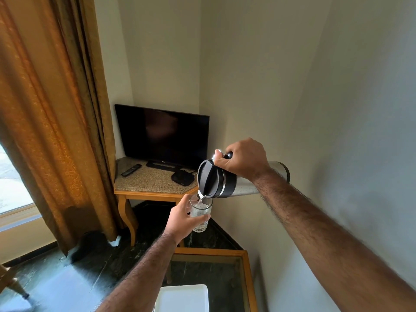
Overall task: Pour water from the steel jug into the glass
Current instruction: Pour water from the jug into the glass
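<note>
Right hand clamped on the black handle of the steel jug, held in the air and tipped almost flat, lid end toward the left. Left hand wrapped around the glass, also in the air, just under the spout. Thin stream of water falling from spout into glass, so pouring step in progress. Glass seemingly more than half full, though level hard to read. Next, probably: tilt jug back upright before water reaches the rim, keeping glass steady and level.
</note>
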